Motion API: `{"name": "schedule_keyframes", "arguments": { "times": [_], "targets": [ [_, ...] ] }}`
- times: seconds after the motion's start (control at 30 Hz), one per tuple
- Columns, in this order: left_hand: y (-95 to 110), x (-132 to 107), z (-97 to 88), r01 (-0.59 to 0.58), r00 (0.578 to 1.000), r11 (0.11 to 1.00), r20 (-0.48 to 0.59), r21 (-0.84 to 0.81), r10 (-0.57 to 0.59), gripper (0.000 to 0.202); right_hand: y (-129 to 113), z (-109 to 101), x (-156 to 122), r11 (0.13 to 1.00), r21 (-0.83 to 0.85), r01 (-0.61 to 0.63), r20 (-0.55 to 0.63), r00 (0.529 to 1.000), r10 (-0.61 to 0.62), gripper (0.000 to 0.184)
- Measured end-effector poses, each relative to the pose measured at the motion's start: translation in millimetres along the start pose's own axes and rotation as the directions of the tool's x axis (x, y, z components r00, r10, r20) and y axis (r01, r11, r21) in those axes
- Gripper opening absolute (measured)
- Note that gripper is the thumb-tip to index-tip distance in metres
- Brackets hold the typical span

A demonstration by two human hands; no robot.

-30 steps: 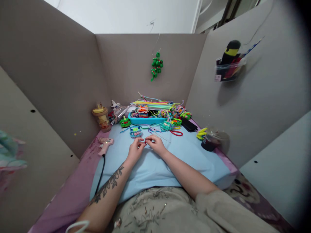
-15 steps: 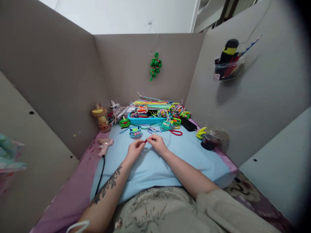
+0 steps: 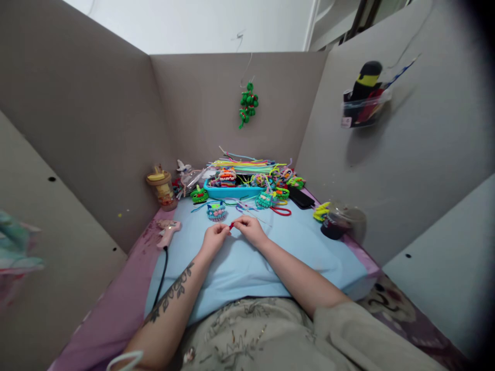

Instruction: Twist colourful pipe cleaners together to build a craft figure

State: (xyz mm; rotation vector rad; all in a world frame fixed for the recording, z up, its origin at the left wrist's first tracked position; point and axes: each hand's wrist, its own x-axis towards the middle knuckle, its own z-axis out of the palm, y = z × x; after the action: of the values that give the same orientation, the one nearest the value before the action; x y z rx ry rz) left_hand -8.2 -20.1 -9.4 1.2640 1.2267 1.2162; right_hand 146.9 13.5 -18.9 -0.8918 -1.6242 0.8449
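Between my two hands is a small red piece (image 3: 231, 225), perhaps pipe cleaner; its exact form is too small to make out. My left hand (image 3: 215, 238) pinches one end of it, fingers closed. My right hand (image 3: 250, 230) pinches the other end from the right. Both hands are just above the light blue cloth (image 3: 263, 273). Right behind the left hand sits a fuzzy blue and pink figure (image 3: 216, 212). A red pipe cleaner loop (image 3: 281, 212) lies behind and to the right of the right hand.
A blue tray (image 3: 234, 192) with fuzzy figures and pipe cleaners (image 3: 247, 165) stands at the back. A pink glue gun (image 3: 168, 234) with a black cord lies left. Rightward are a black phone (image 3: 301, 198) and a dark-bottomed cup (image 3: 334, 224). Panels enclose three sides.
The hands stay in nearly the same place, and slightly more of the red piece shows between the fingertips. The whole view has shifted very slightly.
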Motion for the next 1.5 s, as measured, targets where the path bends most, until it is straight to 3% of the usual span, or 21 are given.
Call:
{"name": "schedule_keyframes", "arguments": {
  "times": [0.3, 0.4, 0.6, 0.8, 0.97, 1.1, 1.2, 1.27, 1.3, 1.33, 1.37, 1.4, 1.47, 1.5],
  "targets": [
    [2.1, -2.5, -2.3, 0.148, 0.973, 0.978, 0.198, -0.146, -0.118, 0.030, -6.1, -5.2, 0.1, 0.998, 0.030, 0.055, 0.035, 0.998, -0.056, 0.012],
    [4.1, -2.3, -3.7, 0.166, 0.968, 0.969, 0.218, -0.185, -0.124, 0.031, -7.9, -5.8, 0.3, 0.997, 0.049, 0.060, 0.034, 0.998, -0.061, 0.012],
    [5.2, -0.6, -3.9, 0.124, 0.982, 0.968, 0.170, -0.218, -0.087, 0.034, -10.0, -4.1, -0.8, 0.995, 0.090, 0.029, 0.063, 0.997, -0.035, 0.019],
    [5.9, -2.2, -0.2, 0.060, 0.994, 0.989, 0.103, -0.138, -0.046, 0.037, -10.3, -3.0, -0.9, 0.996, 0.086, -0.004, -0.002, 1.000, 0.004, 0.013],
    [7.1, -3.2, -0.5, -0.057, 0.992, 0.998, -0.109, -0.010, 0.055, 0.044, -5.0, -3.6, 1.7, 0.991, 0.108, -0.080, -0.043, 0.995, 0.085, 0.014],
    [20.1, -2.9, -26.4, -0.087, 0.951, 0.983, -0.281, 0.162, 0.131, 0.039, -3.3, -5.4, 2.8, 0.983, 0.121, -0.138, -0.048, 0.988, 0.145, 0.015],
    [39.4, -6.1, -70.6, -0.067, 0.900, 0.948, -0.391, 0.311, 0.192, 0.037, -4.3, -5.7, 1.4, 0.980, 0.120, -0.157, -0.044, 0.986, 0.164, 0.014],
    [51.4, -11.9, -105.6, -0.031, 0.830, 0.916, -0.501, 0.399, 0.246, 0.029, -5.4, -5.4, 0.1, 0.979, 0.118, -0.166, -0.036, 0.985, 0.171, 0.013],
    [55.6, -15.7, -121.8, 0.017, 0.771, 0.886, -0.571, 0.463, 0.283, 0.032, -6.0, -5.2, -0.5, 0.978, 0.119, -0.171, -0.030, 0.984, 0.175, 0.013],
    [58.0, -19.6, -135.8, 0.155, 0.714, 0.764, -0.606, 0.627, 0.352, 0.038, -6.5, -5.0, -0.9, 0.977, 0.121, -0.175, -0.023, 0.984, 0.179, 0.013],
    [58.5, -23.2, -146.9, 0.291, 0.716, 0.617, -0.594, 0.731, 0.366, 0.043, -6.9, -4.8, -1.2, 0.976, 0.123, -0.180, -0.016, 0.983, 0.184, 0.014],
    [57.3, -26.1, -154.7, 0.391, 0.750, 0.486, -0.576, 0.782, 0.324, 0.047, -7.2, -4.7, -1.4, 0.975, 0.125, -0.185, -0.011, 0.982, 0.187, 0.014],
    [51.0, -28.8, -160.9, 0.458, 0.827, 0.304, -0.526, 0.835, 0.198, 0.054, -7.6, -4.4, -1.5, 0.973, 0.127, -0.191, -0.007, 0.981, 0.193, 0.015],
    [46.7, -28.3, -160.4, 0.465, 0.847, 0.258, -0.510, 0.847, 0.149, 0.058, -7.8, -4.4, -1.5, 0.973, 0.127, -0.193, -0.008, 0.981, 0.195, 0.014]
  ]
}}
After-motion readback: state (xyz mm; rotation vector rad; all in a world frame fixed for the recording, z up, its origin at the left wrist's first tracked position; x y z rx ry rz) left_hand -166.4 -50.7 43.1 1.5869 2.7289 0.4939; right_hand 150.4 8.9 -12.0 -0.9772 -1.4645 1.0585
